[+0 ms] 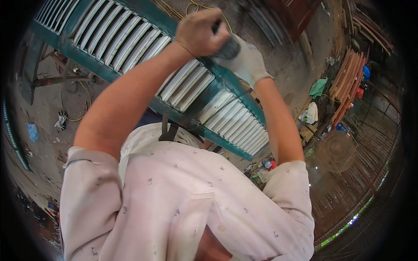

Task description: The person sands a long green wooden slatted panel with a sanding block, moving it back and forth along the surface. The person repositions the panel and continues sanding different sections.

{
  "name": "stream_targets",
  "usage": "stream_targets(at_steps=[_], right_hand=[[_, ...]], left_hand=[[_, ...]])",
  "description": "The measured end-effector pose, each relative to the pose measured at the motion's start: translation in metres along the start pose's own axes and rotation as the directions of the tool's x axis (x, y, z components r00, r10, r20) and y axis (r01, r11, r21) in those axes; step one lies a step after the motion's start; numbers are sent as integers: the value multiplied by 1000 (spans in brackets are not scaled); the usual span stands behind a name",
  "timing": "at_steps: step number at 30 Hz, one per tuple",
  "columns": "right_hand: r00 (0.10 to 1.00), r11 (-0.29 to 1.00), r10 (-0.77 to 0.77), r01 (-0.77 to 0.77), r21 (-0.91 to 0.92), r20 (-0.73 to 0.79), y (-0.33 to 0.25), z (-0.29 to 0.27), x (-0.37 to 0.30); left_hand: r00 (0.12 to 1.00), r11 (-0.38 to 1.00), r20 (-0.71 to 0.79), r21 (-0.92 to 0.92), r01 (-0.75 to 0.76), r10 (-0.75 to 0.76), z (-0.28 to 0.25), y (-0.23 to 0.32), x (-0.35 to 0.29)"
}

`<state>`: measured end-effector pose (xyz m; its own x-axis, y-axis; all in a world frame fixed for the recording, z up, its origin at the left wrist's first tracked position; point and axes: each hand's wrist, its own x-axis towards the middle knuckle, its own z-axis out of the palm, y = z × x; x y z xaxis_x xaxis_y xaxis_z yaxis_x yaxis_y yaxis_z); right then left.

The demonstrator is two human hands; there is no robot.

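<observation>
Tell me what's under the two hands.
Under the left hand and the gloved right hand sits a dark power tool, pressed toward the green louvred shutter panel. The tool's working end is covered by the hands, so I can't see it.

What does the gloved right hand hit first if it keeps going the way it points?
Likely the green frame of the louvred shutter panel: the right hand, gripping a dark tool with the left hand, points down at it. Depth unclear; contact can't be confirmed.

both arms reach forward, bare left hand [201, 32] fisted with fingers curled, gloved right hand [246, 61] clenched just beside it.
</observation>
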<state>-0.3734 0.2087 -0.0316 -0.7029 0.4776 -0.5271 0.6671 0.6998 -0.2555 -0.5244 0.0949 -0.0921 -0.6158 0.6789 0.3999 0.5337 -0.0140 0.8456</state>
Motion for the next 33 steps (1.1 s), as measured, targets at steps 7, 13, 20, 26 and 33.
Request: stream_targets(at_steps=[7, 13, 20, 26, 33], right_hand=[[999, 997, 25, -27, -75, -22, 139, 36, -97], [997, 997, 73, -73, 9, 1, 137, 35, -114], [998, 1000, -7, 8, 7, -69, 35, 14, -36], [999, 988, 22, -28, 154, 41, -57, -21, 38], [965, 595, 123, 116, 795, -233, 7, 10, 14]], left_hand=[[994, 991, 92, -119, 68, -57, 109, 78, -64], [986, 983, 144, -156, 102, -80, 115, 88, -75], [998, 998, 57, -52, 17, -14, 27, 22, -22], [976, 929, -203, 369, 7, 73, -45, -27, 27], [981, 953, 178, 275, -125, 77, -68, 7, -107]])
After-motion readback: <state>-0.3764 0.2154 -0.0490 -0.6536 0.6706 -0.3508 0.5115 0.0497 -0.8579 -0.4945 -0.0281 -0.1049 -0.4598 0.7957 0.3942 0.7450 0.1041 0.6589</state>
